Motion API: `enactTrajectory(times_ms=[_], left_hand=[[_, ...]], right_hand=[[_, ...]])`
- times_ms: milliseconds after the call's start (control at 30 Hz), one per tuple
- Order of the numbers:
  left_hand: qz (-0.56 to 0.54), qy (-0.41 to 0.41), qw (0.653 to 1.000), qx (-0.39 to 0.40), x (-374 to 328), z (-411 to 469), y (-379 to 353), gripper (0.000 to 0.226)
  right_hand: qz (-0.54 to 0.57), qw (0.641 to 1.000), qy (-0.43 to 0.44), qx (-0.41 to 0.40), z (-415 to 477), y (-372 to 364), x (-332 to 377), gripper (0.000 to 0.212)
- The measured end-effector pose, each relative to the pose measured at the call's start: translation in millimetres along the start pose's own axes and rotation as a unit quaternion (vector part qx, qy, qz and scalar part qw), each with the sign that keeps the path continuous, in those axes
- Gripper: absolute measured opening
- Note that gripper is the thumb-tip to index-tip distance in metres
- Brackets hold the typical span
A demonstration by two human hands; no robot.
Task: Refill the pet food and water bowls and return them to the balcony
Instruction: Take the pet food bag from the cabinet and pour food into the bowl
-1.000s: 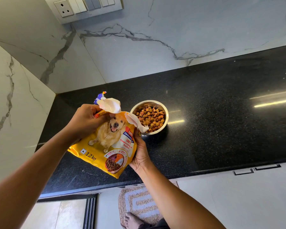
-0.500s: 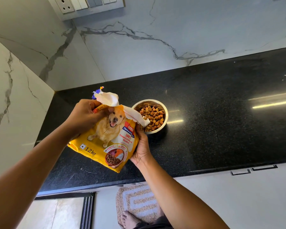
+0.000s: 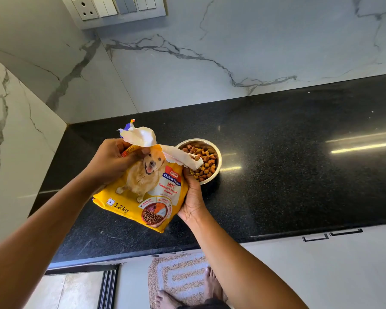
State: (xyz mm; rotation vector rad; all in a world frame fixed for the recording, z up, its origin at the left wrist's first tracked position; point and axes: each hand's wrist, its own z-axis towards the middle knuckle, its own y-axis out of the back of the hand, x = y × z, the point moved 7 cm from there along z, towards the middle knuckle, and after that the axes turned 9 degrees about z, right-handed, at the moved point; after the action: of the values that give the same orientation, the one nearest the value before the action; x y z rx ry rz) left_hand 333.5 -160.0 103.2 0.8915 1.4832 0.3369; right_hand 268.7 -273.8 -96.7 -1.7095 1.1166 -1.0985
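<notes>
A yellow pet food bag point(image 3: 143, 197) with a dog picture is held above the black countertop point(image 3: 288, 175). My left hand point(image 3: 112, 161) grips its torn top near the white inner flap. My right hand point(image 3: 193, 197) holds the bag's right side from below. Just right of the bag's open mouth stands a steel bowl point(image 3: 218, 157) holding brown kibble point(image 3: 204, 162); the torn flap overlaps the bowl's left rim. No water bowl is in view.
Marble walls close the counter at the back and left, with a switch panel point(image 3: 118, 10) high on the back wall. Below the counter edge are white cabinet fronts point(image 3: 321, 275), a patterned floor mat point(image 3: 178, 277) and bare feet.
The bag and both hands have stayed almost in place beside the bowl; the view shifted slightly. The kibble level in the bowl looks the same.
</notes>
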Motion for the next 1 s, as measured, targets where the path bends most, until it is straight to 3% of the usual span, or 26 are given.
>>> enactTrajectory(times_ms=[200, 367, 500, 633, 800, 900, 1000], left_hand=[[-0.059, -0.010, 0.998, -0.013, 11.7, -14.5, -1.4, 0.014], [-0.126, -0.034, 0.991, -0.029, 21.5, -33.7, -2.9, 0.020], [-0.211, -0.048, 0.975, -0.057, 34.5, -56.6, -7.8, 0.019], [-0.272, -0.059, 0.959, -0.052, 54.5, -81.5, -25.2, 0.036], [-0.332, -0.059, 0.940, -0.059, 71.7, -112.6, -58.9, 0.036], [-0.356, -0.048, 0.931, -0.070, 82.1, -122.7, -74.6, 0.047], [-0.355, -0.035, 0.930, -0.082, 97.0, -129.0, -86.9, 0.041]], right_hand=[[-0.026, 0.999, 0.010, 0.016, -6.4, -5.5, 10.9, 0.049], [-0.084, 0.996, 0.021, 0.008, -19.7, -13.9, 21.1, 0.069], [-0.160, 0.986, 0.035, 0.017, -37.2, -22.9, 36.7, 0.066], [-0.248, 0.966, 0.074, 0.003, -60.1, -26.2, 54.2, 0.099], [-0.334, 0.935, 0.121, -0.001, -90.1, -21.4, 68.0, 0.059], [-0.384, 0.917, 0.109, 0.006, -102.7, -20.6, 70.3, 0.038], [-0.440, 0.895, 0.074, 0.020, -108.9, -20.3, 73.8, 0.037]])
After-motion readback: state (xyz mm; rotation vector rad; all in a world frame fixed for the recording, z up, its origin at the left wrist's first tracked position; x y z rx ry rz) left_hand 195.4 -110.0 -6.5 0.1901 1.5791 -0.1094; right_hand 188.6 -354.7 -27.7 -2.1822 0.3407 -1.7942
